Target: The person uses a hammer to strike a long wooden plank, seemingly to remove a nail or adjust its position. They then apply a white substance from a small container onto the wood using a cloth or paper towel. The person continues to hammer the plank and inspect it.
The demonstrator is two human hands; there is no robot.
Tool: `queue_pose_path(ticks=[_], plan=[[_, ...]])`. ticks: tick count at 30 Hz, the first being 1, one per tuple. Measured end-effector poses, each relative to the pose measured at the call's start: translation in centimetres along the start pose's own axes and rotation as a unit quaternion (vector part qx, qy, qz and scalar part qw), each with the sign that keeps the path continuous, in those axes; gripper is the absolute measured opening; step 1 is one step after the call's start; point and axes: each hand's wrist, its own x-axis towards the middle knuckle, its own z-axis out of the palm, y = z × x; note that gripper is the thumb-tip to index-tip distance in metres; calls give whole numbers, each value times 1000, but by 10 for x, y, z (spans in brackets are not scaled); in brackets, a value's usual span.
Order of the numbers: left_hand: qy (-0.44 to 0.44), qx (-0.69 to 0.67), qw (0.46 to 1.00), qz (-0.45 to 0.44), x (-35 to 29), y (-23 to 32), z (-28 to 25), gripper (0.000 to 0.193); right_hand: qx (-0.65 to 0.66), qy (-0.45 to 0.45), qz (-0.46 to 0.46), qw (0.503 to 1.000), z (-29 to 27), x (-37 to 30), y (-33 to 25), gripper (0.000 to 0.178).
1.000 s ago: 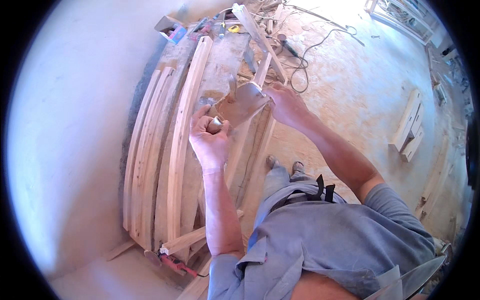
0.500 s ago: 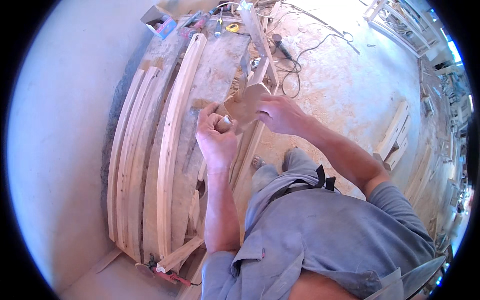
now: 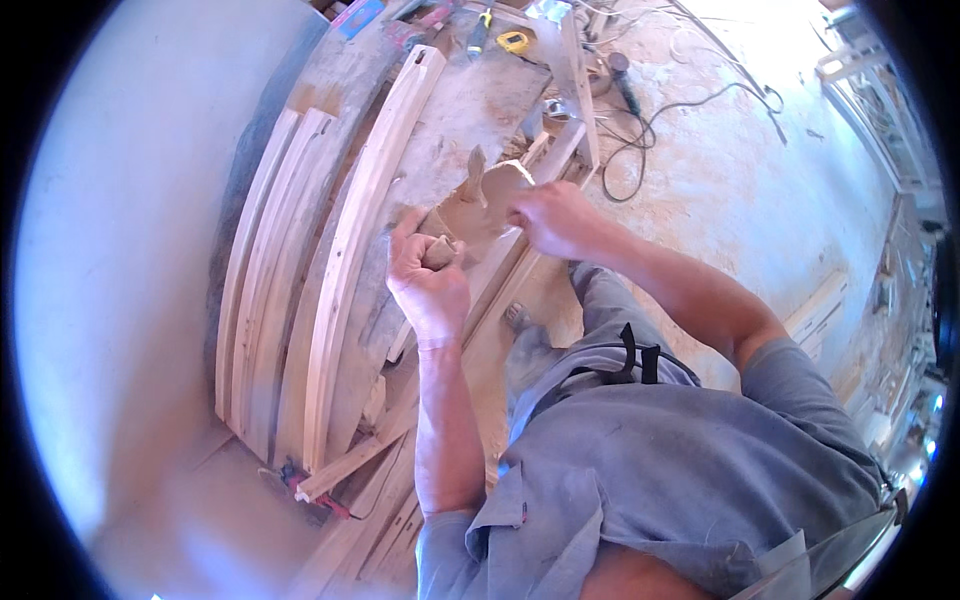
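Observation:
A tan, paper-like sheet with a pale ragged edge, which looks like sandpaper, is stretched between my hands above the bench's right side. My left hand is closed on its left part, with a rolled end poking out between thumb and fingers. At the sheet's right edge, my right hand has its fingers curled in and pressed together on it. A narrow curled strip stands up from the far edge of the sheet. Motion blurs the sheet's middle.
Long pale wooden beams lie along the bench to the left. A yellow tape measure and a screwdriver-like tool lie at the far end. A corded power tool rests on the dusty floor; a red power tool sits near the beams' near ends.
The view has shifted, so the bench and tools appear displaced. My right hand has come slightly lower along the sheet, and the strip at the far edge now stands apart.

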Motion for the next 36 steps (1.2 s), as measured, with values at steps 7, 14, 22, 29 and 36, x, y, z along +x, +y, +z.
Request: queue_pose_path(ticks=[7, 14, 22, 29, 36], plan=[[74, 32, 996, -41, 34, -1, 27, 27, 490, -43, 315, 812, -33, 53, 67, 10], [142, 21, 985, -91, 64, -21, 17, 25, 640, 51, 308, 702, -53, 95, 83, 17], [219, 18, 967, -128, 41, -51, -3, 17, 544, 213, 314, 749, -55, 245, 105, 16], [267, 25, 946, -184, -1, -75, -25, 12, 323, 182, 351, 860, -38, 342, 139, 16], [293, 18, 930, -221, -23, -85, -31, 17, 308, 236, 278, 879, -26, 384, 105, 19]])
